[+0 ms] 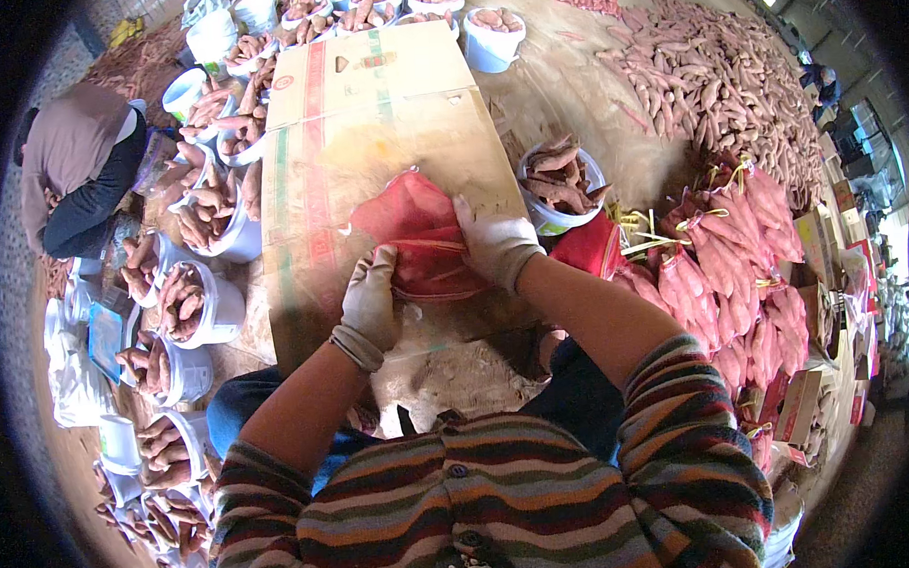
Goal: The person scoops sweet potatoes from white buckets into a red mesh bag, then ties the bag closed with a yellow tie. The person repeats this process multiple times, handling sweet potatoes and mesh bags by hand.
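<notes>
A red mesh bag [417,225] lies flattened over a large cardboard sheet [379,116] in front of me. My left hand [373,302], in a whitish knit glove, is closed on the bag's left side, with thumb and fingers pinched on the mesh. My right hand [498,242], gloved the same way, holds the bag's right side. More red mesh bags [583,249] lie just right of the cardboard, beside a white bucket of sweet potatoes [561,188].
Several buckets of sweet potatoes [185,303] line the left, where a co-worker [80,167] bends over. A large heap of sweet potatoes [708,80] lies back right. Filled red mesh bags [735,284] and cardboard boxes are at the right. Another person [823,86] is far right.
</notes>
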### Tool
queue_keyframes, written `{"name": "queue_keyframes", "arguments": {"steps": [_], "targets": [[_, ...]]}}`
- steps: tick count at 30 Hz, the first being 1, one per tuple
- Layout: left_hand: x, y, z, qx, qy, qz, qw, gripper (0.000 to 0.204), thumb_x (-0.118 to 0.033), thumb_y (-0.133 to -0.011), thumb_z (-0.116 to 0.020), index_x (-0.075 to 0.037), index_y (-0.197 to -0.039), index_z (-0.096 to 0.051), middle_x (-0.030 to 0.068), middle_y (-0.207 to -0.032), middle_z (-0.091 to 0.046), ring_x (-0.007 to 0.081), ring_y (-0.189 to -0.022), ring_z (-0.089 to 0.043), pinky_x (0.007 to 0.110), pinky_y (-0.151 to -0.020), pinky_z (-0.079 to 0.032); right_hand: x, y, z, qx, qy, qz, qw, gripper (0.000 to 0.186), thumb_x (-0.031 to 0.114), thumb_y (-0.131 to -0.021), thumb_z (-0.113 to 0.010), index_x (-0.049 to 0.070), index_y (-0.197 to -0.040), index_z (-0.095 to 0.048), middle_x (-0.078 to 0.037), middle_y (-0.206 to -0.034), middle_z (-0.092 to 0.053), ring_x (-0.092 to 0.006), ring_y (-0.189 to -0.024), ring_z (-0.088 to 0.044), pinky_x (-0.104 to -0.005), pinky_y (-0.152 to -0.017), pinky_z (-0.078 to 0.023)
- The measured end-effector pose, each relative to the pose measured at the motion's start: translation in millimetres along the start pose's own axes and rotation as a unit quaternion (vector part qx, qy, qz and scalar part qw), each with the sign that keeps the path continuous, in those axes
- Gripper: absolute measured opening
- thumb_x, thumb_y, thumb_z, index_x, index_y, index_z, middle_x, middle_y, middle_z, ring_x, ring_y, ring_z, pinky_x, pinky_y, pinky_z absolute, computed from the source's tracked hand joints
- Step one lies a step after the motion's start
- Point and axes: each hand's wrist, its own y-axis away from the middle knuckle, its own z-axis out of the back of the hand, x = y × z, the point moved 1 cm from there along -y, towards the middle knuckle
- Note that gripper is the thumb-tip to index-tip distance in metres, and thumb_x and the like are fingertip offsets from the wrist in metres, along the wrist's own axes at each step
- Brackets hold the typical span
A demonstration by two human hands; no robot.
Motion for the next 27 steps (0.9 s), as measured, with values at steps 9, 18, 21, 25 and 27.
{"name": "queue_keyframes", "arguments": {"steps": [9, 18, 21, 25, 27], "targets": [[8, -6, -5, 0.059, -0.015, -0.013, 0.998, 0.024, -0.028, -0.095, -0.056, -0.006, -0.098, -0.063, 0.0046, -0.094, -0.067, 0.0133, -0.079, -0.063, 0.029, -0.072, -0.054, -49, -20, 26, 0.085, -0.088, 0.08, 0.989, 0.074, 0.036, -0.08, -0.065, 0.003, -0.139, -0.036, -0.022, -0.118, -0.06, -0.0353, -0.11, -0.058, -0.042, -0.091, -0.047], [16, -2, -15, 0.042, -0.038, -0.052, 0.997, 0.026, -0.028, -0.097, -0.053, -0.005, -0.092, -0.065, 0.0013, -0.089, -0.066, 0.0081, -0.077, -0.059, 0.024, -0.072, -0.049, -199, -69, -23, 0.056, -0.069, -0.225, 0.97, 0.049, 0.034, -0.084, -0.06, 0.004, -0.123, -0.058, -0.019, -0.117, -0.063, -0.0275, -0.101, -0.064, -0.0388, -0.088, -0.051], [20, -5, -17, 0.04, -0.036, -0.066, 0.996, 0.027, -0.028, -0.097, -0.052, -0.005, -0.092, -0.065, -0.0001, -0.088, -0.066, 0.0065, -0.077, -0.057, 0.023, -0.071, -0.048, -208, -91, -89, 0.072, 0.074, -0.196, 0.975, 0.045, 0.035, -0.084, -0.056, 0.004, -0.117, -0.062, -0.02, -0.12, -0.061, -0.0344, -0.11, -0.059, -0.0437, -0.094, -0.047], [21, -3, -19, 0.055, -0.091, -0.084, 0.991, 0.026, -0.026, -0.098, -0.051, -0.003, -0.096, -0.065, -0.0012, -0.089, -0.065, 0.0046, -0.079, -0.056, 0.021, -0.071, -0.046, -204, -119, -125, 0.108, 0.208, -0.112, 0.966, 0.043, 0.032, -0.086, -0.052, 0.001, -0.113, -0.064, -0.021, -0.121, -0.06, -0.0434, -0.114, -0.055, -0.058, -0.095, -0.043], [21, 0, -21, 0.075, -0.095, -0.082, 0.989, 0.027, -0.026, -0.099, -0.051, -0.003, -0.097, -0.064, -0.0005, -0.091, -0.066, 0.0048, -0.08, -0.056, 0.022, -0.072, -0.047, -206, -117, -108, 0.117, 0.257, -0.081, 0.956, 0.043, 0.031, -0.086, -0.052, -0.001, -0.112, -0.064, -0.024, -0.117, -0.061, -0.0434, -0.109, -0.058, -0.0562, -0.094, -0.044]]}}
